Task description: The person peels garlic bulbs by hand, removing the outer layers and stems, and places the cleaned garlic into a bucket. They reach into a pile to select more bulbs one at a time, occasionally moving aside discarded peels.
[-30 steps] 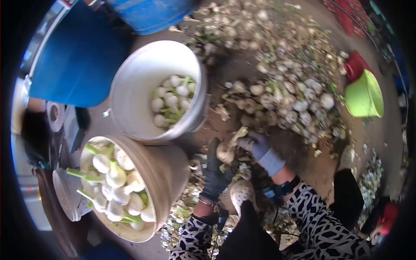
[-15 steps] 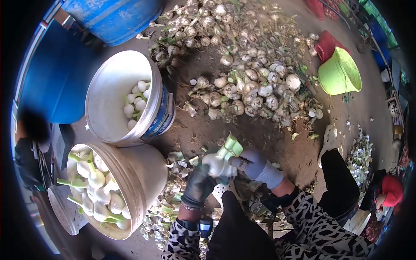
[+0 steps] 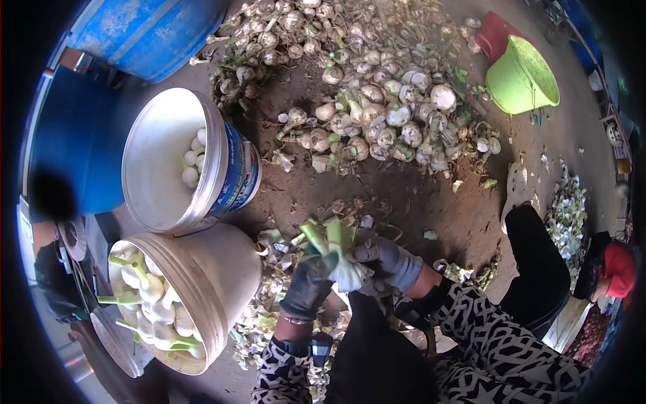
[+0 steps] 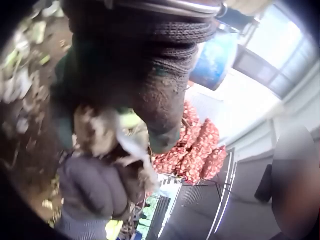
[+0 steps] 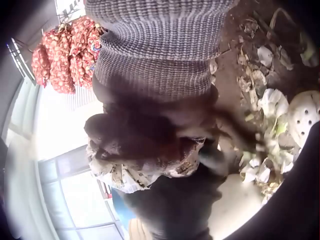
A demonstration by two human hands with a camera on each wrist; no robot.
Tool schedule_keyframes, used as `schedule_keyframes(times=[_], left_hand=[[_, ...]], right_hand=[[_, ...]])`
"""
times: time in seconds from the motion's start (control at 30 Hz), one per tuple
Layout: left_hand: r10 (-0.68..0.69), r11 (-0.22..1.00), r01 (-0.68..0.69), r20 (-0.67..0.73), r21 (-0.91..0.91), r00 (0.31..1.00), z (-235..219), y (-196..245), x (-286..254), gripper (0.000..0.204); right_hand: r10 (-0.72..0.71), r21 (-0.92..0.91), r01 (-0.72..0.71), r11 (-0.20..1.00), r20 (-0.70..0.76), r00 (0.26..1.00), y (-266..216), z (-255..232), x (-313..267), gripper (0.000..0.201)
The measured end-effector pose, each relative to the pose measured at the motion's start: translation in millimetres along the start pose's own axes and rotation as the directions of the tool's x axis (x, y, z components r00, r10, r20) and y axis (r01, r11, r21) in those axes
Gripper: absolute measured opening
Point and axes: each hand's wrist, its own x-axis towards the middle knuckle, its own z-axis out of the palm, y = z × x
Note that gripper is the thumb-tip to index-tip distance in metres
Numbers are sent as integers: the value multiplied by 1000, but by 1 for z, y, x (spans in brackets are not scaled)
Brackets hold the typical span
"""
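Between both hands, in front of the knees in the head view, is a garlic bulb with a thick green stem (image 3: 341, 236) pointing away from the body. White skin (image 3: 350, 275) hangs loose from it toward the person. My left hand (image 3: 306, 286), in a dark glove, grips the bulb from the left. My right hand (image 3: 387, 262), in a grey knit glove, pinches the skin on the right side. In the left wrist view the bulb (image 4: 95, 131) sits between the two gloves. The right wrist view shows crumpled, dirt-marked skin (image 5: 125, 172) at the right fingers.
A large pile of unpeeled garlic (image 3: 377, 101) lies ahead. On the left, a white bucket (image 3: 151, 202) and a tilted cream bucket (image 3: 219, 269) hold cleaned bulbs. A lime bucket (image 3: 518, 84) stands at right. Peelings (image 3: 259, 343) litter the ground; blue barrels (image 3: 145, 34) stand far left.
The head view has shifted. The bulb came up between the hands, stem turned upward; its dirty outside now shows white skin pulled down and a stem split into two pieces.
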Motion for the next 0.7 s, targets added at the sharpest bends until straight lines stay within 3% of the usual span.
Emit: schedule_keyframes(times=[0.03,0.07,0.1,0.13,0.17,0.2,0.23,0.27,0.3,0.33,0.4,0.43,0.5,0.57,0.6,0.63,0.67,0.7], left_hand=[[-31,977,49,91,-209,995,-24,-44,2,32],[-147,945,96,-143,-312,979,15,0,0,36],[-170,923,66,-247,-379,954,8,-21,-1,43],[-207,840,64,-210,-538,955,20,7,-2,42],[-239,731,63,-168,-679,957,31,36,0,41],[96,651,-63,0,-757,995,19,23,6,33],[266,542,-198,-57,-817,962,19,12,14,28],[130,593,-159,-101,-789,986,25,28,14,27],[-4,640,-112,-149,-760,989,31,43,13,26],[-8,641,-103,-141,-761,990,31,42,16,26],[-72,514,-102,-162,-851,984,31,36,24,26],[-72,515,-105,-165,-851,984,28,33,30,26],[-149,440,-281,-378,-853,914,14,24,34,30],[-172,451,-287,-398,-845,901,0,18,39,32],[-203,434,-268,-383,-860,901,-3,17,39,33],[-234,413,-249,-367,-876,900,-2,17,38,34],[-252,405,-246,-366,-881,896,4,26,32,36],[-248,441,-220,-354,-870,902,6,35,22,39]], right_hand=[[-11,10,11,1000,-3,1000,2,-6,-2,42],[-65,94,67,993,-22,998,-1,-12,-5,41],[-115,177,121,977,-44,992,0,-21,-11,40],[-174,249,190,950,-86,981,13,-48,-14,40],[-148,443,152,884,-42,988,4,-44,-39,38],[3,473,107,875,-226,974,-19,-15,-68,38],[-63,484,151,862,-193,979,-5,-48,-90,39],[-86,181,268,946,-659,747,-12,-18,-102,30],[-270,-168,214,962,-501,822,42,-118,-140,29],[-204,-83,189,978,-527,825,33,-82,-148,30],[-117,5,140,990,-523,844,11,-22,-153,33],[-117,-38,113,993,-496,860,5,-11,-155,34],[-100,-168,25,985,-458,883,-15,4,-159,37],[-57,-367,-127,921,-451,891,-31,-7,-167,40],[-20,-492,-235,838,-459,888,-34,-19,-175,41],[11,-640,-353,683,-473,881,-32,-36,-186,42],[12,-812,-486,322,-510,860,-24,-50,-190,44],[-28,-806,-568,-165,-572,820,-22,-41,-180,45]])
